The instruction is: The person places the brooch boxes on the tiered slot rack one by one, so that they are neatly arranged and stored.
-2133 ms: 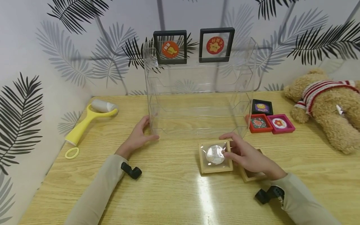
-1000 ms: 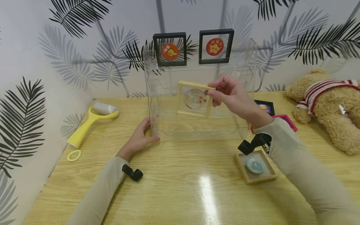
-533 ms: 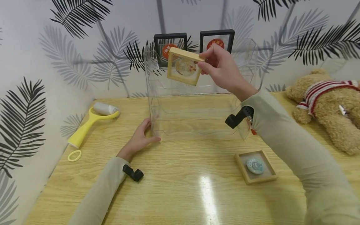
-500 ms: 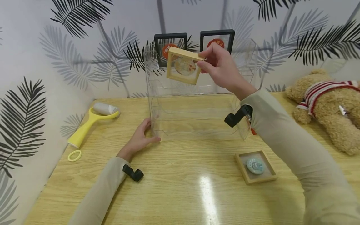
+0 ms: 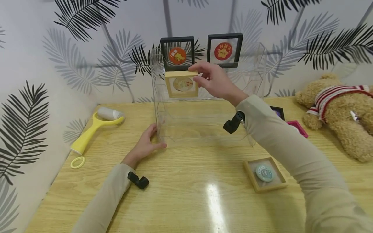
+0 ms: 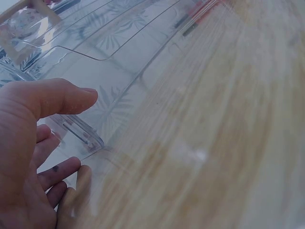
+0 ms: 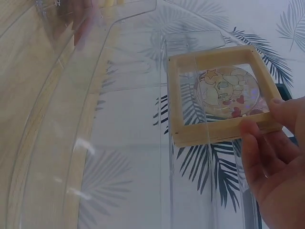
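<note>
In the head view my right hand (image 5: 214,79) pinches the right edge of a light wooden frame (image 5: 182,95) at the clear acrylic rack (image 5: 204,142), just below the top tier. A round badge with a cartoon figure and red hearts (image 7: 226,93) shows in the frame's clear middle in the right wrist view. My left hand (image 5: 145,142) holds the rack's lower left corner, thumb in front and fingers at the outer side. Two black frames, with an orange badge (image 5: 177,56) and a red badge (image 5: 223,51), stand upright on the top tier.
A second wooden frame (image 5: 265,187) with a blue badge lies on the table at right. Behind my right arm are a black frame (image 5: 278,112) and a pink frame (image 5: 298,127). A teddy bear (image 5: 338,116) lies far right. At left are a yellow-handled roller (image 5: 87,134) and a yellow ring (image 5: 77,162).
My right hand has lifted the wooden frame from the table, raised it before the top tier, then lowered it slightly left and straightened it. My left hand has stayed at the rack's corner.
</note>
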{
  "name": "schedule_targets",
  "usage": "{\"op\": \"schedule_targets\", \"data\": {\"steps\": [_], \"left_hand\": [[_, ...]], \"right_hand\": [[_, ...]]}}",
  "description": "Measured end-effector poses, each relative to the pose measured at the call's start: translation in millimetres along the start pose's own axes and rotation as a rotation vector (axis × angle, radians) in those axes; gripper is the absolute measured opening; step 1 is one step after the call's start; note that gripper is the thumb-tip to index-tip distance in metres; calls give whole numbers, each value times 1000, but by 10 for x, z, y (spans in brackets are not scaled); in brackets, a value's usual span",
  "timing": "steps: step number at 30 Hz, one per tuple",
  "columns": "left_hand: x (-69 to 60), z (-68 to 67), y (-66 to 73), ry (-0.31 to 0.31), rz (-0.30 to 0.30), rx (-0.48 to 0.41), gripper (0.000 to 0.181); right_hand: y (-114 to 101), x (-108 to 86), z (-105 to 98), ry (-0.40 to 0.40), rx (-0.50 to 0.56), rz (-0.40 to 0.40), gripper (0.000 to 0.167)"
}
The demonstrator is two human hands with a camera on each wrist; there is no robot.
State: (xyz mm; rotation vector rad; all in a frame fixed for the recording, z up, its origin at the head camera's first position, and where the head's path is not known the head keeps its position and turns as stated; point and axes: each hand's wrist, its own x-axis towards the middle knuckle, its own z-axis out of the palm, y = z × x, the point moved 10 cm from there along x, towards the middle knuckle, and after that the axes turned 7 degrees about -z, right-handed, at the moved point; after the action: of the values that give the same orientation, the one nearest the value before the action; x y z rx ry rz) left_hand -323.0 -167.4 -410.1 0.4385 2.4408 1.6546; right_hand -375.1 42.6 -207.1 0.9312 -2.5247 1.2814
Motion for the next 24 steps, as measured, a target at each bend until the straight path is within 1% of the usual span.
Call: {"op": "schedule_targets", "data": {"steps": [3,5,11,14,19,24], "left_hand": [[-1,10,-6,-1,-2,-7,79],[-2,15,-4,-3,-4,-10,79],[2,20,2,-13,-3,-4,79],[4,18,-5,-15,-1,-4,79],[6,16,-14,-14,0,1,79],[1,11,-16,-12,-5,1,79]], "right_hand": [[-1,-30,7,18,-24,12,35],[-14,-57,-23,47,-51,12,35],[-90,-160,-155,148,-124,-37,32],[-110,-228,-220,180,-131,-56,32],[-109,-381,-331,223,-147,-59,33],[-139,-581,-440,291,-164,-112,32]]}}
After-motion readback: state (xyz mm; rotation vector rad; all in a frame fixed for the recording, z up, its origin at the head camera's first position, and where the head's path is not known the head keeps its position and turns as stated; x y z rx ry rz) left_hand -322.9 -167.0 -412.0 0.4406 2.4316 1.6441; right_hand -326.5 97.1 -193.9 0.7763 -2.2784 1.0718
